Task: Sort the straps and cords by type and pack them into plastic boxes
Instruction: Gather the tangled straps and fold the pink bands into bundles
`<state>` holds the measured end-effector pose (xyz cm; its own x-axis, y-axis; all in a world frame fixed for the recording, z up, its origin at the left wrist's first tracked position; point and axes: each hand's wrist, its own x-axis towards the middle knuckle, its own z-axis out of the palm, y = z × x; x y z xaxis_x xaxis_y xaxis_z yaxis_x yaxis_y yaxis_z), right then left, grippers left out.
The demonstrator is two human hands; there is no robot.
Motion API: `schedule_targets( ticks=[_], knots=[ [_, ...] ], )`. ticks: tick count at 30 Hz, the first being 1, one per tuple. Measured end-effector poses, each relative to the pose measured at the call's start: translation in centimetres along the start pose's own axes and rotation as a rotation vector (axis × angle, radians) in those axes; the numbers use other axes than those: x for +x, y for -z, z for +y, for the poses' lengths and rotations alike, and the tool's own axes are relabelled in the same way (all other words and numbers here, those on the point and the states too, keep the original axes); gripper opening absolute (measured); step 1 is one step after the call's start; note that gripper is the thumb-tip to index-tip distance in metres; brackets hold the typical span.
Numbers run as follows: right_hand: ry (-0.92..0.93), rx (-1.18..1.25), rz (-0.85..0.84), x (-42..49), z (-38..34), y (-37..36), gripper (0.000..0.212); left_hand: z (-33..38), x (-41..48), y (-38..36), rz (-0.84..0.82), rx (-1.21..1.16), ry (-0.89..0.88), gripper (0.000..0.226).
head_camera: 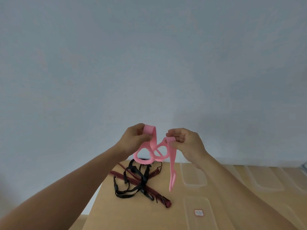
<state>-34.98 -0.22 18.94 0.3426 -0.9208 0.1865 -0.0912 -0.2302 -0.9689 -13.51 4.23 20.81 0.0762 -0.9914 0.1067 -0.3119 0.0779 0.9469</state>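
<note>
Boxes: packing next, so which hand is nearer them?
Right. The right hand, holding the pink strap, hovers above the boxes; the left hand holds it farther left, above the black straps.

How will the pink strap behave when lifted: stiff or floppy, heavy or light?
Probably floppy: the pink strap sags in loops between left hand and right hand, one end dangling. Likely light: fingertip pinches hold it.

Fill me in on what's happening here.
A person holds a pink strap up in both hands: the left hand pinches one looped end, the right hand a fold, and a tail hangs down. Black straps tangled with dark red striped cords lie on the tan table below, clear plastic boxes beside them.
</note>
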Motion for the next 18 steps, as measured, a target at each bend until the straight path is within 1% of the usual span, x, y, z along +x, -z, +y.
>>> schedule_targets(
  ticks=[3, 5, 7, 8, 10, 13, 15, 17, 18],
  knots=[
    [0.031, -0.048, 0.022, -0.3, -0.6, -0.1, 0.038, 0.1, -0.4, -0.2, 0.049, -0.073, 0.039, 0.024],
    [0.024, -0.049, 0.004, -0.4, -0.7, -0.5, 0.037, 0.0, -0.6, -0.6, 0.046, -0.121, 0.094, 0.031],
    [0.008, -0.018, -0.008, -0.6, -0.7, -1.0, 0.037, -0.3, -0.8, -1.0, 0.034, -0.092, 0.138, 0.034],
    [0.002, 0.005, -0.013, -0.7, -0.7, -1.3, 0.039, -0.6, -0.9, -1.2, 0.024, -0.068, 0.141, 0.031],
    [-0.003, 0.035, -0.028, -0.9, -0.9, -1.8, 0.045, -1.1, -1.1, -1.3, -0.033, -0.059, 0.122, 0.025],
    [0.012, 0.095, -0.065, -0.8, -1.4, -2.4, 0.048, -1.8, -1.2, -0.6, -0.155, -0.116, 0.094, 0.024],
    [0.018, 0.133, -0.093, -0.6, -1.8, -2.7, 0.048, -2.2, -1.3, -0.3, -0.218, -0.063, 0.051, 0.023],
    [0.005, 0.129, -0.056, -0.4, -2.0, -3.3, 0.045, -2.3, -1.2, -0.1, -0.203, -0.049, -0.001, 0.016],
    [-0.013, 0.113, -0.006, -0.4, -2.0, -3.6, 0.041, -2.2, -0.9, 0.0, -0.153, -0.057, -0.018, 0.013]
  ],
)
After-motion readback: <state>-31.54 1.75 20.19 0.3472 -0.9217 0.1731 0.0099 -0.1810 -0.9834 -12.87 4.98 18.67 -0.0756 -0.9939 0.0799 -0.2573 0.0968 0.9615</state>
